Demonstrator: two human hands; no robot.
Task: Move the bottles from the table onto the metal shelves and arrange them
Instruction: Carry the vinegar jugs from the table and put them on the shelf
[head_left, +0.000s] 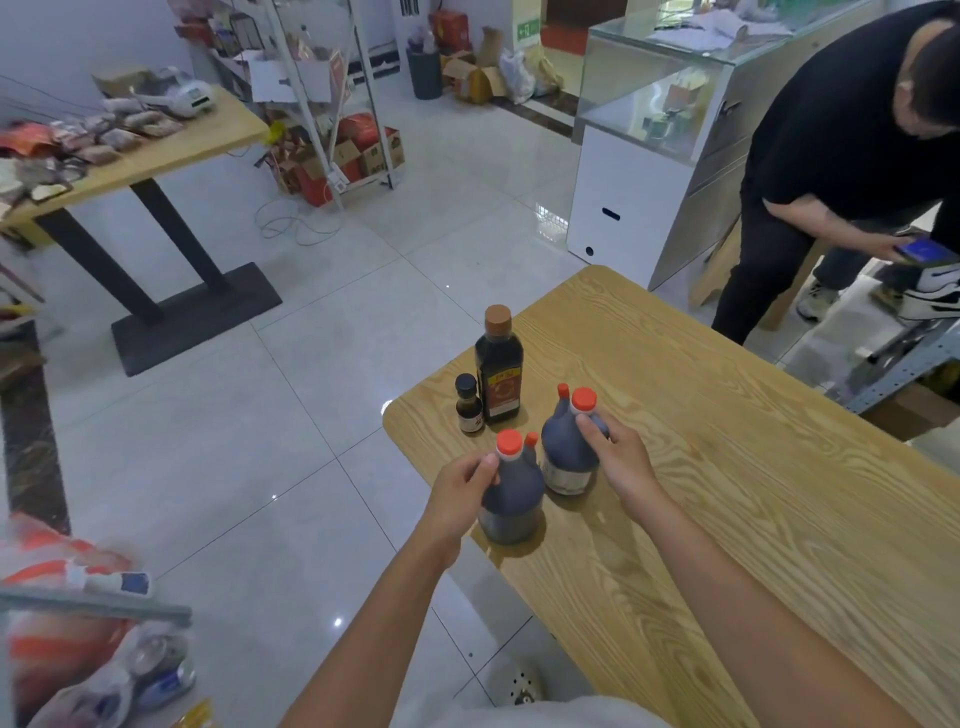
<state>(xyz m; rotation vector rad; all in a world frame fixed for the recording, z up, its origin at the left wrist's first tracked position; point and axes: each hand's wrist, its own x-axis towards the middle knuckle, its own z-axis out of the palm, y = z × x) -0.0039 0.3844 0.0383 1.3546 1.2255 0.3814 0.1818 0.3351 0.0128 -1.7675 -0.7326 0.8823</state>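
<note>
Now gripping two jugs at once, close to the left corner of the table (727, 467). With the left hand (465, 488), wrapped round the neck and shoulder of the near jug (511, 506), thumb tucked just under the red cap; with the right hand (621, 462), curled the same way round the neck of the far jug (563, 457). Neither spread nor merely resting: closed on the bottles. Both upright, long axes vertical, bases seemingly down on the wood, the near one right at the left edge, the other just beside it and further in. Just beyond, along that same edge, a tall dark bottle (498, 371) and a small bottle (469, 408), side by side, untouched. Judging from this: straight up first, with each neck directly under its own hand, then away to the shelves. Nearest metal probably the grey rail (93, 605) low on the left, so closer to the left hand; also a perforated grey upright (904, 374) past the right edge. Worth minding: heavy bodies hanging from narrow necks, and the small bottle close by.
</note>
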